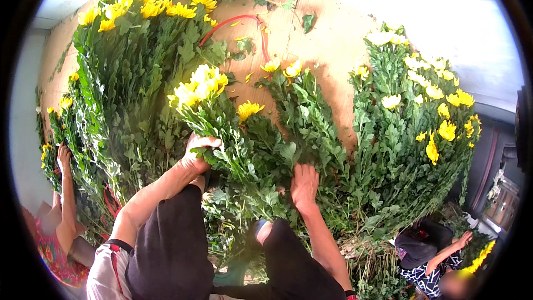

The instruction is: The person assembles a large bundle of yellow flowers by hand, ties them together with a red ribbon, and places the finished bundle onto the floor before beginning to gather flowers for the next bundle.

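My left hand (201, 153) is wrapped round a bunch of yellow chrysanthemums (201, 84), their heads level and tilted up toward the far left. My right hand (305, 184) is closed among green leaves to the right, fingers curled down on a chrysanthemum stem; the grip itself is partly hidden by foliage. A single chrysanthemum (250, 110) with an open yellow head lies between the two hands. Just beyond my right hand, more leafy chrysanthemum stems (311, 114) lie flat, with two yellow heads at their far end.
Large heaps of chrysanthemums lie left (133, 61) and right (400, 133) on a tan board (327, 28). A red strap (244, 18) curves across the board among loose petals. One person's arm (68, 200) reaches in at left; another person (430, 261) sits at lower right.
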Tool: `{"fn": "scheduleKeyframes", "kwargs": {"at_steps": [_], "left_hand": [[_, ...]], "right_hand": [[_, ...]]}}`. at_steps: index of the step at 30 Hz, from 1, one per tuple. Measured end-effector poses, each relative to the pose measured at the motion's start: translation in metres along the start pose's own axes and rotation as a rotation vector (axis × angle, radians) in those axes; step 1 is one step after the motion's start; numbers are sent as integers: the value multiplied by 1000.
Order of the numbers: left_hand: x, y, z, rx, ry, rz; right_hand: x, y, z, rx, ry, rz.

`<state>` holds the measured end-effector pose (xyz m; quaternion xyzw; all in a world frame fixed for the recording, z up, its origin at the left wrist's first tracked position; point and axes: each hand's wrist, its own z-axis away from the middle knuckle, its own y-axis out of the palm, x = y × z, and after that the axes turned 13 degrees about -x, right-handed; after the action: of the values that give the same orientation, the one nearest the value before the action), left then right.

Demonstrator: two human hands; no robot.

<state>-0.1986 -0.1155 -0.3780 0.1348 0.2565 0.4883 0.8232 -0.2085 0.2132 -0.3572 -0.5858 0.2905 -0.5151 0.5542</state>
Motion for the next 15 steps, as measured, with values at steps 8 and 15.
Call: {"fn": "scheduleKeyframes", "kwargs": {"at_steps": [8,15], "left_hand": [[3,-1,-1,1,26,27],[1,16,-3,31,90,-28]], "right_hand": [[-55,-110,-68,-489,91,192],[-77,3,-94,-269,169,290]]}}
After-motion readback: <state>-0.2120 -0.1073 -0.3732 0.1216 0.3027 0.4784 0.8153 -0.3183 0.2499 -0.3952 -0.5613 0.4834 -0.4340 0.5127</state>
